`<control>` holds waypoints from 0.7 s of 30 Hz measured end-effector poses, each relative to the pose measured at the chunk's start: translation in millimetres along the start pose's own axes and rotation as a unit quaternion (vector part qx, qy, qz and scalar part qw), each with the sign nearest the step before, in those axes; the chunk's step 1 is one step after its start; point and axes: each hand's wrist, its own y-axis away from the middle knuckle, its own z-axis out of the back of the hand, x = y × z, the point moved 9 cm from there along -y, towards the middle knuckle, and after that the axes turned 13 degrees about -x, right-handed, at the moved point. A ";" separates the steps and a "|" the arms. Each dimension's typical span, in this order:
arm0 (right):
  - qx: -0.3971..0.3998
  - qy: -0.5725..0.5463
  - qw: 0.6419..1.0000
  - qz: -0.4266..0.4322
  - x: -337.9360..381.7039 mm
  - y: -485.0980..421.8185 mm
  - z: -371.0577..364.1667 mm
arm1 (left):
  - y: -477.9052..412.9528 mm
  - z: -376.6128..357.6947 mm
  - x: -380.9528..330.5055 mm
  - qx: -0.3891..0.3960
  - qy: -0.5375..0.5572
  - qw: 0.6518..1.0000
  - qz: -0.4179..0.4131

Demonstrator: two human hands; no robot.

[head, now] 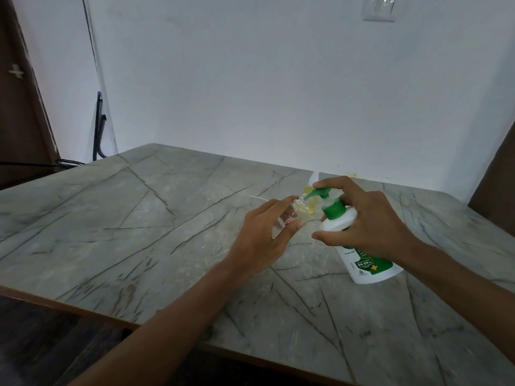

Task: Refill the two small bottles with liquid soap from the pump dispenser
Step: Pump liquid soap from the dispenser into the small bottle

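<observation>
Right hand point(370, 218) presses dispenser point(338, 222) over bottle point(299, 207)

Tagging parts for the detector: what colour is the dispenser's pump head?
Green; the pump head shows best in the head view.

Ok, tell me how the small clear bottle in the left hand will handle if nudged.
The small bottle looks clear and nearly empty, so probably very light and easily knocked over. The left hand holds it tilted toward the pump dispenser; released, it would likely topple and perhaps roll. Soap at its open neck may make it slippery.
</observation>
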 end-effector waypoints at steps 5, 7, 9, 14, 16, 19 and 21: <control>0.016 0.040 0.999 0.020 0.9 1.6 -2.6 | -2.0 4.0 -2.8 -0.012 0.002 1.000 0.001; 0.018 0.043 0.999 0.025 0.3 1.7 -3.9 | -2.0 3.7 -3.0 -0.011 0.002 1.000 0.001; 0.018 0.042 0.999 0.025 -0.6 1.1 -4.6 | -2.0 3.4 -2.2 -0.010 0.002 1.000 0.004; 0.007 0.033 0.999 0.026 -1.1 -2.3 -4.8 | -2.1 3.2 -0.7 -0.011 -0.006 1.000 0.004; -0.005 0.028 0.999 0.019 -2.3 -3.0 -2.8 | -2.1 2.9 0.3 -0.011 -0.005 1.000 0.006; -0.014 0.028 1.000 0.006 -4.8 -2.3 -2.1 | -1.5 1.5 0.2 -0.008 -0.004 1.000 0.005; -0.015 0.029 0.999 -0.001 -5.7 -1.9 -1.9 | -0.6 -0.1 -0.3 -0.003 -0.003 1.000 0.004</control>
